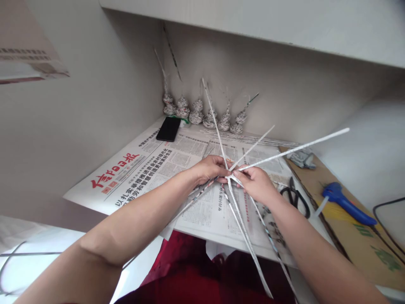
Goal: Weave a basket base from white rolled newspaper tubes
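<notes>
Several thin rolled paper sticks (294, 149) cross at a centre and fan out like spokes above the newspaper. My left hand (212, 169) pinches them on the left side of the crossing, thumb on top. On the right side, my right hand (255, 181) grips the same sticks close to the centre, its fingers partly hidden beneath. Some sticks point up toward the wall, and others hang down past the table's front edge over the red clothing. The underside of the crossing cannot be seen.
Several woven paper gourds (196, 112) line the back wall. A black phone (168, 129) lies on the newspaper (148, 169). To the right are black-handled scissors (295, 198), a blue glue gun (346, 202) on cardboard (319, 190), and crumpled grey material (302, 159). A shelf (268, 25) overhangs.
</notes>
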